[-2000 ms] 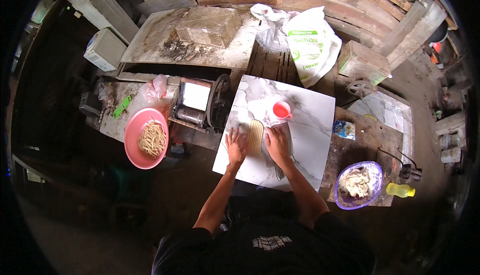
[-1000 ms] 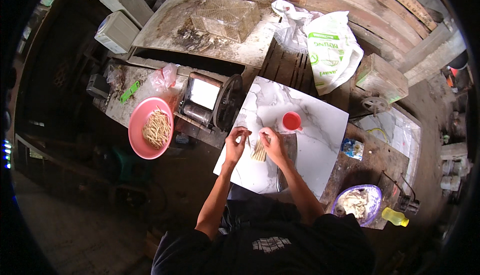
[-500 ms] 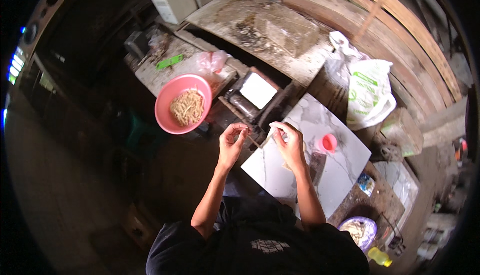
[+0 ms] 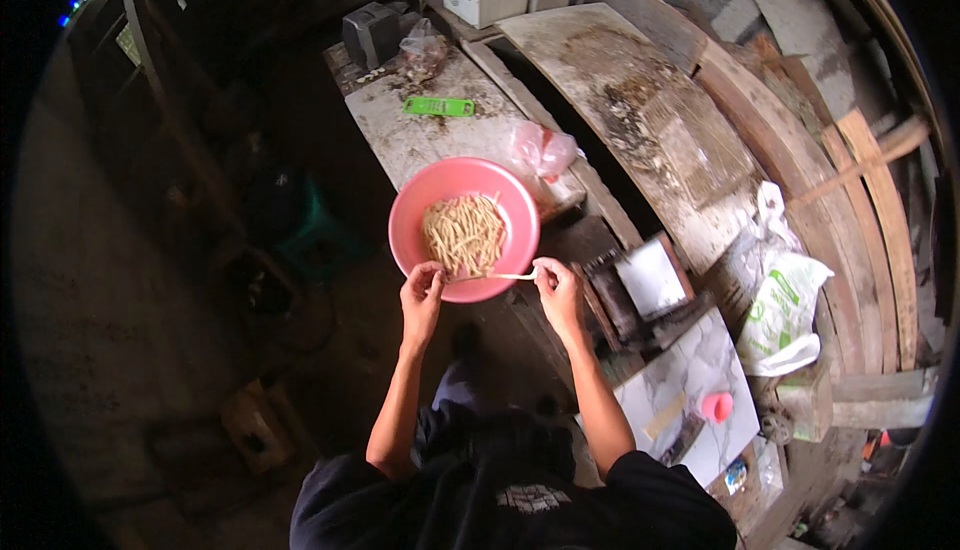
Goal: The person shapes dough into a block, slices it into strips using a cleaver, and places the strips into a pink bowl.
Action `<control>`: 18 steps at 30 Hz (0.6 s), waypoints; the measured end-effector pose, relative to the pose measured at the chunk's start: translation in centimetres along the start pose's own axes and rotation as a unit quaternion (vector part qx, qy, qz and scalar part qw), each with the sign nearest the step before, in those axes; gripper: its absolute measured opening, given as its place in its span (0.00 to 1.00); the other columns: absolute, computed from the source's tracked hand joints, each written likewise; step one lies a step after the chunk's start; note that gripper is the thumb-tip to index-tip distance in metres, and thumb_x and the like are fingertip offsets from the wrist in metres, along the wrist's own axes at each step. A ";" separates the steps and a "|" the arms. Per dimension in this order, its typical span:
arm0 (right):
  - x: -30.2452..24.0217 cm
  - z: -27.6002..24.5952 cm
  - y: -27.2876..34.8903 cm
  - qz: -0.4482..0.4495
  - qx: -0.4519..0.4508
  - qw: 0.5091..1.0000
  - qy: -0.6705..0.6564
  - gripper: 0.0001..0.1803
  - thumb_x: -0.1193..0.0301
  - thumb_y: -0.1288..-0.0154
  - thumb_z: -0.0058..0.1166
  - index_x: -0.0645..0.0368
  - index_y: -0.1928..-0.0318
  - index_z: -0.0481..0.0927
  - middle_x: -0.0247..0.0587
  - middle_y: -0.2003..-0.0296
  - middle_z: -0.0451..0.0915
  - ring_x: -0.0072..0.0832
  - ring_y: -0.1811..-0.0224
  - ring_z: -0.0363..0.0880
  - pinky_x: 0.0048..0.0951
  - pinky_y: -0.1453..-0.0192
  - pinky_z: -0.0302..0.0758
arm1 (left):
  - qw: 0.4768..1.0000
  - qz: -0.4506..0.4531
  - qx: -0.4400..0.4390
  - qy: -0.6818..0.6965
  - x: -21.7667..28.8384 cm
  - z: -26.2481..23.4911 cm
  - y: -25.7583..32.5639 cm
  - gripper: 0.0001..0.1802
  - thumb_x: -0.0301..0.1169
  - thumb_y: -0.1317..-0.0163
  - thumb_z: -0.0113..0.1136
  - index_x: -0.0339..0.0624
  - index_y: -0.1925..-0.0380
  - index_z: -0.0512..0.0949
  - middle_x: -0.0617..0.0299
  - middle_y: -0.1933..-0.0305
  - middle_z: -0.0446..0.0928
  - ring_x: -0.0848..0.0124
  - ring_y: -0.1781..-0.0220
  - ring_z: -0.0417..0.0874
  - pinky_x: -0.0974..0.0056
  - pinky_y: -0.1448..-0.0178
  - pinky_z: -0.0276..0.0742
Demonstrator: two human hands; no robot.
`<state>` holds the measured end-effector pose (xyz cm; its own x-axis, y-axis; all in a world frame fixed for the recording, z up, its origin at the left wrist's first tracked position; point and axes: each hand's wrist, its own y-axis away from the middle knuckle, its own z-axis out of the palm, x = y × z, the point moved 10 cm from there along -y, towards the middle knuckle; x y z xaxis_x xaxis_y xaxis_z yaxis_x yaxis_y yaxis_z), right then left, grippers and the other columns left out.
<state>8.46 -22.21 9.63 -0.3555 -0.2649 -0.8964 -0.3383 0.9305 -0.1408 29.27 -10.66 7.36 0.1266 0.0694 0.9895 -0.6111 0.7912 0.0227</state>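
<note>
I am watching both hands carrying a pale dough strip (image 4: 497, 275) over the near rim of the pink bowl (image 4: 412, 212). The left hand (image 4: 421, 295) is pinching one end between thumb and fingertips, the other fingers curled loosely; the right hand (image 4: 556, 287) is pinching the other end the same way, so the strip is hanging stretched between them, just at the bowl's 6 o'clock edge. Inside the bowl a heap of cut strips (image 4: 463, 232) is already lying, filling the middle.

As I judge it, the step in hand is the transfer of a freshly cut piece into the bowl. The next move, to my eye, is calling for a short push toward 12 o'clock so the strip clears the rim, then both pinches easing open together so it drops onto the heap rather than draping over the edge.

From the bowl, a green flat tool (image 4: 438, 106) is lying at 12 o'clock on the worn bench (image 4: 400, 145), a crumpled pink bag (image 4: 543, 149) at 2 o'clock just beside the rim. The marbled board (image 4: 690, 370) with a small red cup (image 4: 716, 406) is sitting at 4 o'clock, well apart.
</note>
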 end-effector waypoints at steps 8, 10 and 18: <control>6.0 7.9 0.5 0.069 -0.088 0.993 0.029 0.04 0.78 0.47 0.47 0.65 0.70 0.75 0.47 0.76 0.76 0.33 0.74 0.76 0.27 0.71 0.71 | 0.988 -0.104 -0.004 -0.111 -7.7 -2.5 -2.5 0.08 0.22 0.45 0.49 0.33 0.65 0.72 0.62 0.68 0.75 0.78 0.67 0.74 0.73 0.60 0.70; 6.5 8.9 0.4 0.076 -0.094 0.991 0.048 0.05 0.78 0.47 0.48 0.65 0.70 0.75 0.47 0.75 0.76 0.33 0.74 0.76 0.27 0.71 0.71 | 0.985 -0.134 -0.023 -0.101 -9.6 -2.1 -2.6 0.08 0.22 0.45 0.49 0.33 0.64 0.73 0.61 0.67 0.75 0.78 0.68 0.74 0.73 0.62 0.70; 2.4 10.0 -4.0 -0.002 -0.035 0.998 0.053 0.07 0.78 0.46 0.47 0.64 0.66 0.74 0.48 0.71 0.76 0.38 0.68 0.75 0.31 0.67 0.71 | 0.993 -0.084 0.008 -0.085 -9.8 0.5 -5.1 0.07 0.24 0.48 0.54 0.33 0.69 0.76 0.65 0.73 0.75 0.81 0.71 0.72 0.75 0.67 0.68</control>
<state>17.65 -24.00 3.85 -0.4430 -0.2983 -0.8455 -0.3995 0.9099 -0.1117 30.74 -15.70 -2.34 0.0949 -0.1681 0.9812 -0.6048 0.7731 0.1909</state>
